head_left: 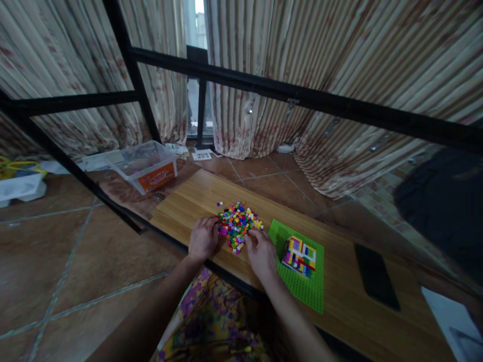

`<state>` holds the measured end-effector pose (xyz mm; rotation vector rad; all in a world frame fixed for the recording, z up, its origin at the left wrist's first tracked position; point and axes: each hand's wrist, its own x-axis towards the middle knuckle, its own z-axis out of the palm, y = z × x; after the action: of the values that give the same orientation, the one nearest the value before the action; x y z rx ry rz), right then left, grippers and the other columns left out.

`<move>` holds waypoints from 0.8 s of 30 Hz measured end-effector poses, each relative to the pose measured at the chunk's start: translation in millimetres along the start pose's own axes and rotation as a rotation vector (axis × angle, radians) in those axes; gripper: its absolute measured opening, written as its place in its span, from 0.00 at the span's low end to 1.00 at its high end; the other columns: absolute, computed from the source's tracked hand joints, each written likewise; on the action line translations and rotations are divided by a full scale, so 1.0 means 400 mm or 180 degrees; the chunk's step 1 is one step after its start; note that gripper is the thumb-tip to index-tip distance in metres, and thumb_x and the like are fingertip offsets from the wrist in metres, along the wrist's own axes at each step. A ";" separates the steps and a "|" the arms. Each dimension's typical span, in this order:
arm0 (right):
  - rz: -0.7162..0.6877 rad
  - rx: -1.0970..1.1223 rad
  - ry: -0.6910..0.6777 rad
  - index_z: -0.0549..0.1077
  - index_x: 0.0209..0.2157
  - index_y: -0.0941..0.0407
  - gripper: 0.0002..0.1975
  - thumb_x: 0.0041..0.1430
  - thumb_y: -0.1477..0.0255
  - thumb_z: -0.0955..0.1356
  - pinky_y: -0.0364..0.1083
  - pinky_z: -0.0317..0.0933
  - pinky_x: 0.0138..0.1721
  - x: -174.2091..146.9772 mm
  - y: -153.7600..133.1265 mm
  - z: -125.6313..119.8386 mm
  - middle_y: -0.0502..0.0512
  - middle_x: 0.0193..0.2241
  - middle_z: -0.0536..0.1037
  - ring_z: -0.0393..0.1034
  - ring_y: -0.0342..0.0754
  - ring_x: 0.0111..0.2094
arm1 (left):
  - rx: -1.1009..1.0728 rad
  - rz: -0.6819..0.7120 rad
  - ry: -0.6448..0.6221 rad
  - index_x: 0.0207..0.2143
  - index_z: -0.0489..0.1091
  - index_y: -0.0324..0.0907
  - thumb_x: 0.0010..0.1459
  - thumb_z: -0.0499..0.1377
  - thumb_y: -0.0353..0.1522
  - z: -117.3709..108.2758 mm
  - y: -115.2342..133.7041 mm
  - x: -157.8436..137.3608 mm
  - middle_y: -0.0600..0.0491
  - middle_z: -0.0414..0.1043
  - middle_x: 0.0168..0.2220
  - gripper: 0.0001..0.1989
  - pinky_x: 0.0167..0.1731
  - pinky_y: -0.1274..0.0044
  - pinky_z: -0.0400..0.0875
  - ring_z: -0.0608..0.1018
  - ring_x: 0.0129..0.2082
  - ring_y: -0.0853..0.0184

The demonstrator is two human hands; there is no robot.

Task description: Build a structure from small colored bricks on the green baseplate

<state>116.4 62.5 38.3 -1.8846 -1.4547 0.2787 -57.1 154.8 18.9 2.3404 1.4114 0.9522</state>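
Head view: a wooden bench is seen from above, with both hands held over its near side.
Loose bricks: spread in a many-coloured heap on the bare wood, between the two hands; a couple of strays are seen just beyond its far left edge.
Left hand: placed at the left edge of the heap, fingers curled toward the bricks; whether one is gripped cannot be told, as the fingertips are partly hidden.
Right hand: held at the near right edge of the heap, thumb and forefinger drawn close together; whether a brick is pinched there cannot be made out.
Green plate: laid flat on the bench, to the right of the right hand.
Brick block: set on the green plate, with white, yellow, red and blue pieces seen on top; its layers are too blurred to be counted.
Work done: a compact piece appears to have been put together on the plate, and neither hand is placed on it.
Work left: many bricks are left unjoined in the heap; by appearance, sorting or picking is under way, and whether the block is finished cannot be judged.
Dark flat slab: laid on the bench, well right of the plate.
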 end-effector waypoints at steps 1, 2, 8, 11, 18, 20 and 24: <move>-0.0004 -0.0118 -0.0017 0.74 0.41 0.55 0.13 0.62 0.65 0.62 0.48 0.62 0.45 0.013 -0.003 0.011 0.58 0.38 0.76 0.70 0.51 0.41 | 0.0005 -0.0001 -0.0009 0.44 0.72 0.41 0.63 0.49 0.32 0.000 0.000 0.000 0.47 0.76 0.45 0.14 0.49 0.67 0.68 0.74 0.46 0.59; -0.0014 -0.0227 -0.0030 0.74 0.40 0.55 0.12 0.61 0.66 0.62 0.48 0.61 0.44 0.022 -0.006 0.022 0.58 0.37 0.76 0.70 0.51 0.40 | 0.0008 -0.0001 -0.0015 0.44 0.72 0.41 0.63 0.49 0.32 0.001 -0.001 -0.001 0.47 0.76 0.45 0.14 0.49 0.67 0.68 0.74 0.46 0.60; 0.0061 -0.0491 0.0030 0.73 0.35 0.55 0.09 0.60 0.69 0.63 0.48 0.60 0.42 0.037 -0.017 0.047 0.59 0.36 0.75 0.69 0.52 0.40 | 0.0015 0.0055 0.0023 0.44 0.72 0.40 0.63 0.50 0.32 0.005 -0.007 -0.001 0.47 0.76 0.45 0.13 0.50 0.67 0.68 0.74 0.46 0.60; 0.0135 -0.0148 0.0022 0.73 0.37 0.55 0.09 0.61 0.68 0.62 0.48 0.61 0.40 0.024 -0.022 0.030 0.57 0.34 0.76 0.70 0.51 0.37 | 0.0036 0.0053 0.0031 0.43 0.72 0.41 0.63 0.50 0.32 0.004 -0.007 0.000 0.47 0.76 0.44 0.13 0.50 0.67 0.68 0.75 0.46 0.59; 0.0448 0.1285 0.0353 0.75 0.40 0.53 0.11 0.58 0.65 0.65 0.47 0.66 0.40 -0.045 -0.009 -0.075 0.55 0.37 0.79 0.73 0.48 0.37 | 0.0037 0.0066 -0.0010 0.43 0.72 0.41 0.62 0.49 0.33 -0.002 -0.006 0.002 0.47 0.76 0.45 0.14 0.49 0.68 0.68 0.75 0.46 0.59; 0.0579 0.1383 0.0584 0.76 0.40 0.54 0.13 0.56 0.63 0.67 0.48 0.67 0.41 -0.065 0.018 -0.119 0.56 0.37 0.80 0.73 0.49 0.37 | 0.0047 0.0081 -0.0018 0.43 0.72 0.41 0.62 0.49 0.34 -0.001 -0.008 0.002 0.47 0.76 0.45 0.14 0.48 0.67 0.68 0.74 0.46 0.58; 0.0956 0.1470 0.1063 0.76 0.41 0.55 0.17 0.53 0.60 0.69 0.50 0.68 0.40 -0.083 0.099 -0.214 0.59 0.41 0.80 0.74 0.51 0.39 | 0.0105 0.0118 -0.0008 0.44 0.72 0.42 0.62 0.49 0.34 0.000 -0.011 0.003 0.47 0.76 0.44 0.14 0.48 0.67 0.68 0.75 0.46 0.58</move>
<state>183.6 -6.4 64.8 -1.6620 -0.8011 0.3833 -59.8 158.1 17.1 2.3986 1.3976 0.9424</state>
